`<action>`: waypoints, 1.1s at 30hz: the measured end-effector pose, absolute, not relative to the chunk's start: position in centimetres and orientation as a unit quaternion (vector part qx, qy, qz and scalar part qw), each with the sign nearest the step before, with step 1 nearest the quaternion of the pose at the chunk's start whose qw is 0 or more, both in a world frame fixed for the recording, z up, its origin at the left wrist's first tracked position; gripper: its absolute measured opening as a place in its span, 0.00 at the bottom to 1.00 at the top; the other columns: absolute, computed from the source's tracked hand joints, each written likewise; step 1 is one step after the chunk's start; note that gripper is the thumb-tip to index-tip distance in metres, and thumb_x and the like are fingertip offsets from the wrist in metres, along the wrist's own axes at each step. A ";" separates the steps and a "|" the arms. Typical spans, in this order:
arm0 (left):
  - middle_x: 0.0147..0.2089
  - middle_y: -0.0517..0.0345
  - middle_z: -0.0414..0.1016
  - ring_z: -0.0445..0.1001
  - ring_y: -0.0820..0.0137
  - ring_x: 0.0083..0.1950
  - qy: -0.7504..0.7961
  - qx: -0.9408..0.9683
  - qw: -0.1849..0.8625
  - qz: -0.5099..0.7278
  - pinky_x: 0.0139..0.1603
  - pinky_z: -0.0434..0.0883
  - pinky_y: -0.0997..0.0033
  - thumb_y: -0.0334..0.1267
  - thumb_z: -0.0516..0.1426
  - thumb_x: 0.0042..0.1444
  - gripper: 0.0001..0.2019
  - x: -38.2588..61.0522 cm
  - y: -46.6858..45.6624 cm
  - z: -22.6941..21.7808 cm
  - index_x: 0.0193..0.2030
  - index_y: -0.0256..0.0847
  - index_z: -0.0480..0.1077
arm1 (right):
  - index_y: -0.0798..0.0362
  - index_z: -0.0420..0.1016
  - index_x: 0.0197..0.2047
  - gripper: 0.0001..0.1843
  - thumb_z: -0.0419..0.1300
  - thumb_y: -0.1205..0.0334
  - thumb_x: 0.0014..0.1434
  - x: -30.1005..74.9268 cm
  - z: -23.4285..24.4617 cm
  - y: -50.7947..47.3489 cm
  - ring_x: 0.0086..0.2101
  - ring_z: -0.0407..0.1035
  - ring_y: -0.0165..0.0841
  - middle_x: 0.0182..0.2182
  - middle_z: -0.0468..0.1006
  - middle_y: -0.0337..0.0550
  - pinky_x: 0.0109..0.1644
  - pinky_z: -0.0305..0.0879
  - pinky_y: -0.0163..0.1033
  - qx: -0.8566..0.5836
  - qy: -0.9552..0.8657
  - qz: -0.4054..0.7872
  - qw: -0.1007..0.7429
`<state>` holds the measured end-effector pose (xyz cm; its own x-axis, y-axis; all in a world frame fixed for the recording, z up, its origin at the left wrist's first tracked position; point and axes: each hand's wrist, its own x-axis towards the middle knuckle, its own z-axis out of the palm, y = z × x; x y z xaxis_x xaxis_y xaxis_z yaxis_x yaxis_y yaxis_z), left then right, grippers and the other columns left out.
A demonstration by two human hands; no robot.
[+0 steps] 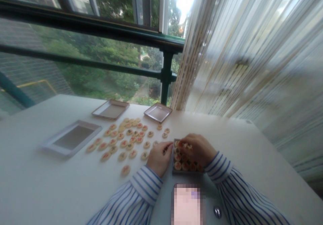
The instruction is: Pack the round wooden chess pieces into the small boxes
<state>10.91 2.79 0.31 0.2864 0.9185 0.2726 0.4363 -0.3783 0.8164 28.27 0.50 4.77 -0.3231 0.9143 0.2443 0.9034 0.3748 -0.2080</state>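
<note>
Several round wooden game pieces [127,138] with red or dark markings lie scattered on the white table [37,184]. A small dark tray [174,169] in front of me holds several more pieces in rows. My left hand [158,157] rests at the tray's left edge, fingers curled against it. My right hand [196,149] lies over the tray's far end with its fingers pinched on a piece [186,146]. Both sleeves are white with blue stripes.
Three other trays stand on the table: a white one [72,137] at the left, a pinkish one [111,109] behind it, a square one [158,112] at the back. A railing and window lie beyond; a curtain [252,50] hangs at the right. A blurred-out object [186,204] lies near me.
</note>
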 end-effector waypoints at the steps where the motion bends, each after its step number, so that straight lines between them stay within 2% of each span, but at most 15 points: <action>1: 0.39 0.55 0.76 0.73 0.67 0.41 0.458 0.740 0.315 0.380 0.42 0.68 0.67 0.41 0.49 0.53 0.13 10.9 2.8 0.3 0.39 0.41 0.73 | 0.50 0.74 0.37 0.10 0.56 0.56 0.53 28.3 4.8 0.5 0.33 0.67 0.31 0.31 0.74 0.43 0.37 0.58 0.35 -0.561 -0.813 0.016 0.157; 14: 0.39 0.55 0.76 0.72 0.67 0.42 0.444 0.758 0.309 0.364 0.43 0.68 0.67 0.41 0.48 0.54 0.14 10.9 2.7 0.1 0.40 0.42 0.72 | 0.46 0.74 0.40 0.13 0.56 0.53 0.53 28.3 4.6 0.9 0.35 0.65 0.32 0.35 0.72 0.43 0.39 0.56 0.37 -0.574 -0.812 0.023 0.102; 33: 0.38 0.56 0.76 0.73 0.67 0.41 0.443 0.760 0.301 0.367 0.42 0.68 0.68 0.41 0.48 0.55 0.13 11.0 2.5 0.0 0.40 0.43 0.72 | 0.45 0.75 0.37 0.13 0.53 0.50 0.55 27.9 4.8 1.1 0.34 0.63 0.32 0.34 0.71 0.42 0.37 0.54 0.38 -0.572 -0.816 0.041 0.070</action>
<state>10.99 2.51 0.00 0.3369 0.8950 0.2922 0.4533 -0.4262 0.7828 27.87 1.12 4.83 -0.3351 0.9398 0.0669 0.9282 0.3415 -0.1477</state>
